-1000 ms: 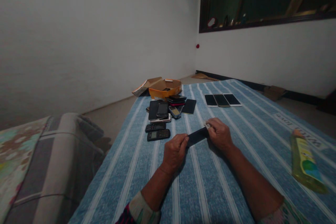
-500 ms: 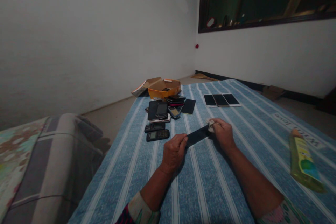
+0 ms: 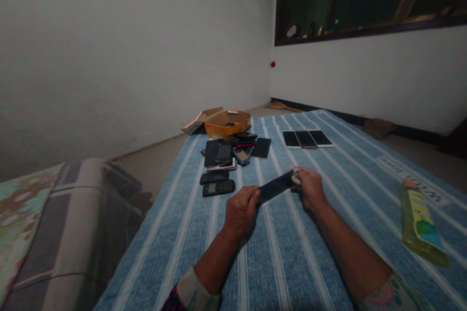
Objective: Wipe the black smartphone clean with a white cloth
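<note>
A dark smartphone (image 3: 275,188) is held slantwise above the striped cloth, its near left end pinched by my left hand (image 3: 241,209). My right hand (image 3: 310,187) is closed on a crumpled whitish cloth (image 3: 296,176), pressed against the phone's far right end. Part of the cloth is hidden by the fingers. To the left of my left hand lie two black keypad phones (image 3: 219,187), side by side. Behind them is a loose pile of several phones (image 3: 223,152). Three smartphones (image 3: 305,139) lie in a row, screens up, beyond my right hand.
An orange open box (image 3: 219,131) stands at the far end of the blue striped cloth (image 3: 175,233). A yellow-green bottle (image 3: 423,226) lies at the right. Off the left edge is a covered piece of furniture (image 3: 76,223); a window (image 3: 372,0) is at upper right.
My right hand and the whitish cloth have shifted slightly at the phone's far end, uncovering a little more of it. My left hand keeps its hold.
</note>
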A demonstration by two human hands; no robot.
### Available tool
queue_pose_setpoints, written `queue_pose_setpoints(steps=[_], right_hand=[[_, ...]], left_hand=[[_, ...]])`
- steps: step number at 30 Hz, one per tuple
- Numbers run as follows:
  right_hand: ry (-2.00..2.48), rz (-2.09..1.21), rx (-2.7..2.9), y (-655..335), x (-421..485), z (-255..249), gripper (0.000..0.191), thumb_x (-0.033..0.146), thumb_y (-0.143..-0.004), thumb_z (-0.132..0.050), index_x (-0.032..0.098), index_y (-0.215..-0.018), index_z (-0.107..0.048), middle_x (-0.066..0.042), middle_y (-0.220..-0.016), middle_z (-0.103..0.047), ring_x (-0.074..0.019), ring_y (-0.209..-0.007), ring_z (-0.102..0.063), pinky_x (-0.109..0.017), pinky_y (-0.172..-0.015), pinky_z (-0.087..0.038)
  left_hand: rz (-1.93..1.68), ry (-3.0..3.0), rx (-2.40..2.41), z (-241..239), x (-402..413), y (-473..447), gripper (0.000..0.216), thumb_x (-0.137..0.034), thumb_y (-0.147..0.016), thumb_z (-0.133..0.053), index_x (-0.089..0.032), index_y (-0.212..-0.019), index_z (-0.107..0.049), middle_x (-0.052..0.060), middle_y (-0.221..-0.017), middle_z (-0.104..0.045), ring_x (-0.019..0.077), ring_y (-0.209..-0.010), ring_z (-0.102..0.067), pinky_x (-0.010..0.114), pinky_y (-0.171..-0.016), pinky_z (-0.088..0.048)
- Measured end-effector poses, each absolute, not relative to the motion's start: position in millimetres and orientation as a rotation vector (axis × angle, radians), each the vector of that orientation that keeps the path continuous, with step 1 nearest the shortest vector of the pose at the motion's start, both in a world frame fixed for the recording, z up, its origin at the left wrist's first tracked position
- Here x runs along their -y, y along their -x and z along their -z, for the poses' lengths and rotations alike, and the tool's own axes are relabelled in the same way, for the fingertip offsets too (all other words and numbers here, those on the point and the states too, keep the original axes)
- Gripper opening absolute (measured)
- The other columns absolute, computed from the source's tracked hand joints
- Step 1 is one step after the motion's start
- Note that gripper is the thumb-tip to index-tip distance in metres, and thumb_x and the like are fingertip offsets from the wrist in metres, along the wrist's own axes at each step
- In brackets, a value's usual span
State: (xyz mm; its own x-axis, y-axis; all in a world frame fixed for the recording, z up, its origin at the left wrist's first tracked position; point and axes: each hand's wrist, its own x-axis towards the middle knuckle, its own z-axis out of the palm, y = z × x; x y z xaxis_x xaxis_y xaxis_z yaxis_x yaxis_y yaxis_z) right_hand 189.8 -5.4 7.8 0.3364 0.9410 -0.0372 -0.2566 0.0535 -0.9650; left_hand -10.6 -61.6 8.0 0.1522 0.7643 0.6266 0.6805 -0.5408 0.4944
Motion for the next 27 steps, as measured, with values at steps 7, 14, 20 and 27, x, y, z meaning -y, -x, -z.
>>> queue_pose_setpoints(steps=[7,14,20,27], right_hand=[[1.147,-1.193,0.850,-200,4,-6,0.028,0.027,-0.056,-0.059,0.014,-0.076,-0.073,0.001,-0.056,-0.061,-0.0106,-0.045,-0.050,-0.020,-0.041,-0.042],[0.996,-1.348,0.956,-210,6,-10,0.041,0.033,-0.060,-0.072,0.014,-0.096,-0.073,-0.001,-0.068,-0.066,-0.0119,-0.051,-0.055,-0.024,-0.047,-0.046],[1.043,-1.066,1.161,-217,12,-36,0.037,0.036,-0.067,-0.069,0.014,-0.097,-0.073,-0.005,-0.078,-0.069,-0.0172,-0.063,-0.060,-0.028,-0.056,-0.048],[0.902,-0.500,1.614,-215,25,-65,0.021,0.024,-0.081,-0.055,0.021,-0.093,-0.072,-0.004,-0.089,-0.067,-0.0191,-0.086,-0.063,-0.032,-0.078,-0.049]], left_hand=[[-1.374,-2.312,-1.448,-9,62,10,0.028,-0.027,-0.097,-0.045,-0.015,-0.097,-0.070,0.008,-0.084,-0.074,0.0183,-0.072,-0.070,0.027,-0.067,-0.055],[-1.377,-2.160,-1.467,-9,63,14,0.025,-0.028,-0.095,-0.047,-0.017,-0.097,-0.069,0.005,-0.080,-0.072,0.0170,-0.068,-0.068,0.026,-0.064,-0.054],[-1.359,-1.970,-1.355,-7,62,10,0.025,-0.028,-0.094,-0.046,-0.016,-0.097,-0.068,0.003,-0.073,-0.069,0.0139,-0.056,-0.064,0.024,-0.057,-0.052],[-1.304,-1.940,-1.359,-3,59,4,0.026,-0.027,-0.093,-0.046,-0.015,-0.098,-0.068,0.003,-0.074,-0.069,0.0149,-0.060,-0.066,0.025,-0.061,-0.053]])
